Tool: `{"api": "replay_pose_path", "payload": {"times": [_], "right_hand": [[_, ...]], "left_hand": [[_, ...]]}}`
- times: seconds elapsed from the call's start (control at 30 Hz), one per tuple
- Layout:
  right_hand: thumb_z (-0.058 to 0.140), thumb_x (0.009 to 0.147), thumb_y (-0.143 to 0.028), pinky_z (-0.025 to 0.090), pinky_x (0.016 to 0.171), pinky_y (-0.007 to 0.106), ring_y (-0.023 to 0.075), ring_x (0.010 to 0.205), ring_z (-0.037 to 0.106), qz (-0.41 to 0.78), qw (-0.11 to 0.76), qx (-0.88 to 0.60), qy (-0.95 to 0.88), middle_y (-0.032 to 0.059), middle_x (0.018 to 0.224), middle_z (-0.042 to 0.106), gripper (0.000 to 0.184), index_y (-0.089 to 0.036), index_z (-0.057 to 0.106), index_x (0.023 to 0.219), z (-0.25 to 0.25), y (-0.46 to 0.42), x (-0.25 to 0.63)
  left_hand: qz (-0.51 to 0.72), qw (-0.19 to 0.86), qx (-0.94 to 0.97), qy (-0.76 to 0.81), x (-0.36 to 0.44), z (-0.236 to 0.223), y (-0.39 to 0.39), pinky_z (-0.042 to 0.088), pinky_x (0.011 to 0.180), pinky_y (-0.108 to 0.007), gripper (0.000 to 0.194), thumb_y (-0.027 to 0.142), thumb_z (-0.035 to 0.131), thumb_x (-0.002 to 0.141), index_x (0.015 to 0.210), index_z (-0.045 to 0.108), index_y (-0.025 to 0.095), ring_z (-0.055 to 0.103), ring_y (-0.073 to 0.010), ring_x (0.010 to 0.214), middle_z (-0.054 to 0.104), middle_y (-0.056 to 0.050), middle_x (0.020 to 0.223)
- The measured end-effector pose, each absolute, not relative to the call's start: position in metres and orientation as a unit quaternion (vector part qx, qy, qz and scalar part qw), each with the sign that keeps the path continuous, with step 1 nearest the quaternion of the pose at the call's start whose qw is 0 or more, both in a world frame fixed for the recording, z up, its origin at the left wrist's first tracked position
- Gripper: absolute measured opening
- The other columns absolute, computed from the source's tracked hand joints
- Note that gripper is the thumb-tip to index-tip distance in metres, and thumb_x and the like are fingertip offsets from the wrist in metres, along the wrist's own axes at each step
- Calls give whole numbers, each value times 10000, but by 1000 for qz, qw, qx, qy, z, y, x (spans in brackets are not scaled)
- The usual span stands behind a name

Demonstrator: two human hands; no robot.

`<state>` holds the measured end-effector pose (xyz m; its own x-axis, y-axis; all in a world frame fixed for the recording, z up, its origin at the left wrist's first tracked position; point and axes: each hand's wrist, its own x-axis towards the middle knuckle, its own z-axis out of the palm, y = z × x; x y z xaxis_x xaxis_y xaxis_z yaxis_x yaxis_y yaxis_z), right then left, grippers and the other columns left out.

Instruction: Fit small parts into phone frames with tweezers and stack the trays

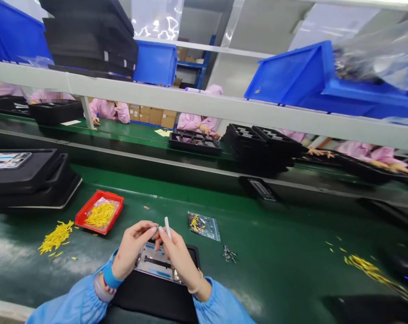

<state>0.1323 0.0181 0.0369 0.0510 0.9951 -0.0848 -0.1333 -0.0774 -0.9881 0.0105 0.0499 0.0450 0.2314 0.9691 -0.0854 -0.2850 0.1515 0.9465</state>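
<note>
My left hand (132, 249) and my right hand (177, 257) meet fingertip to fingertip above a phone frame (156, 265) that lies on a black tray (156, 294) at the near edge of the green bench. The left hand's fingers pinch something too small to name. A thin white stick-like tool (168, 227) points up from the closed fingers of my right hand. Blue sleeves cover both of my arms.
A red tray (99, 211) of yellow strips and a loose yellow pile (56, 236) lie left. A clear bag (204, 225) and small metal parts (230, 254) lie right. Black trays (28, 180) are stacked far left. People in pink work across the conveyor (190, 168).
</note>
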Motion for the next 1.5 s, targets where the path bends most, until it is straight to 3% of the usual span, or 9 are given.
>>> {"api": "replay_pose_path", "payload": {"times": [0.3,0.43,0.6,0.73,0.97,1.23,1.37,1.5], "right_hand": [[523,775,-663,375,534,254,118,507,453,507,516,-505,-472,-41,516,502,490,-187,560,662,25,4,130],[650,723,-557,372,532,238,115,527,458,509,472,-530,-486,-49,549,510,382,-186,575,671,23,-7,141],[654,677,-643,309,458,220,88,461,364,504,548,-564,-357,-53,534,470,469,-176,618,694,21,-18,178],[689,635,-657,409,581,250,134,589,491,488,608,-561,-277,5,634,573,484,-177,649,677,13,-22,195],[614,695,-690,425,613,260,157,628,525,453,619,-566,-303,11,641,592,500,-191,646,684,-15,-22,184],[548,775,-669,435,567,259,148,583,533,401,662,-565,-287,19,650,607,482,-196,630,733,-19,-28,179],[565,771,-659,428,511,253,137,532,514,417,673,-548,-270,10,615,585,468,-195,612,723,-21,-28,180],[567,786,-638,456,516,249,131,537,538,438,674,-527,-275,8,630,590,448,-193,596,745,-19,-29,180]], "left_hand": [[465,678,407,397,17,41,38,481,666,-244,307,409,797,577,677,672,147,596,-165,717,666,-44,777],[446,668,451,389,11,42,42,492,719,-271,294,413,752,637,716,607,170,629,-190,767,673,-35,760],[337,514,678,403,-10,38,54,479,724,-277,203,385,606,762,766,642,185,618,-187,750,666,-26,763],[200,417,818,342,-15,27,49,470,721,-260,193,282,479,838,791,647,201,612,-173,765,669,-23,801],[39,289,909,297,0,18,17,468,780,-293,213,143,391,876,850,598,188,590,-202,862,626,-61,917],[28,298,920,253,-10,13,-9,471,708,-255,205,116,381,847,835,567,201,600,-186,769,638,-42,838],[53,279,913,293,-1,11,-3,475,729,-274,230,139,375,865,902,593,200,615,-198,785,652,-51,848],[75,292,889,345,8,13,13,479,698,-263,235,172,375,861,840,608,192,616,-191,761,628,-49,821]]}}
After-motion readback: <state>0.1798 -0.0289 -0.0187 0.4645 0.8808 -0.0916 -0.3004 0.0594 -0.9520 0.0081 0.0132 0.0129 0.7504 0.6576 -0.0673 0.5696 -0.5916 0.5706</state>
